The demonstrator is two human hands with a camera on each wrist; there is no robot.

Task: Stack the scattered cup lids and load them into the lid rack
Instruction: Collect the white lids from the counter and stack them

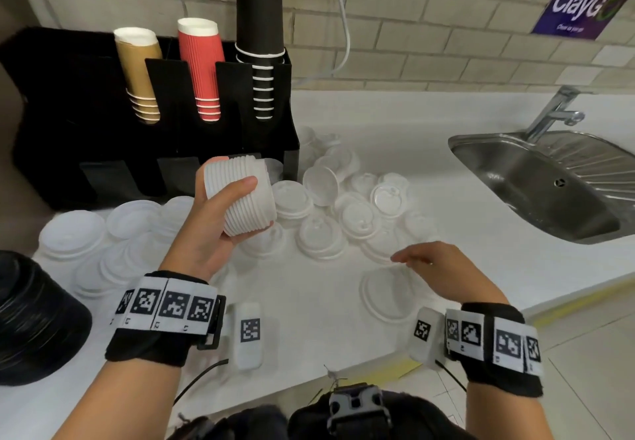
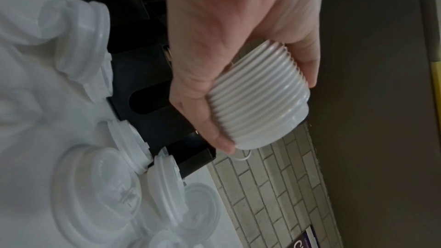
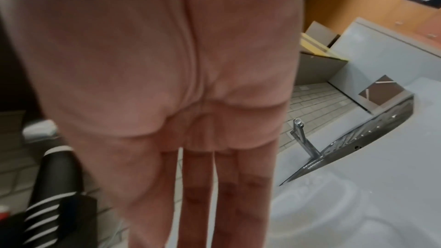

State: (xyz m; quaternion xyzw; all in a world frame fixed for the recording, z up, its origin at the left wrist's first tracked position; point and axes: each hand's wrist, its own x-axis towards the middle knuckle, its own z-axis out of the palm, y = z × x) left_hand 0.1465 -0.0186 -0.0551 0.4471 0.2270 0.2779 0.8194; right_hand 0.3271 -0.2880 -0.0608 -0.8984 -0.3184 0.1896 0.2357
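Observation:
My left hand [image 1: 220, 212] grips a thick stack of white cup lids [image 1: 242, 195], lifted above the counter just in front of the black rack [image 1: 86, 113]. In the left wrist view the ribbed stack of lids [image 2: 257, 97] lies across my left hand [image 2: 229, 74], thumb on one side and fingers on the other. Loose white lids [image 1: 343, 209] lie scattered on the white counter [image 1: 309, 309]. My right hand [image 1: 429, 261] hovers low over a flat lid [image 1: 388, 291], fingers straight and empty; the right wrist view shows those fingers [image 3: 198, 186] extended.
The rack holds gold [image 1: 139, 71], red [image 1: 201, 68] and black cups [image 1: 261, 34] in its upper slots. A steel sink [image 1: 536, 181] with a tap [image 1: 556, 109] sits at the right. A stack of black lids [image 1: 31, 316] stands at the left edge. Larger flat lids [image 1: 103, 230] spread at the left.

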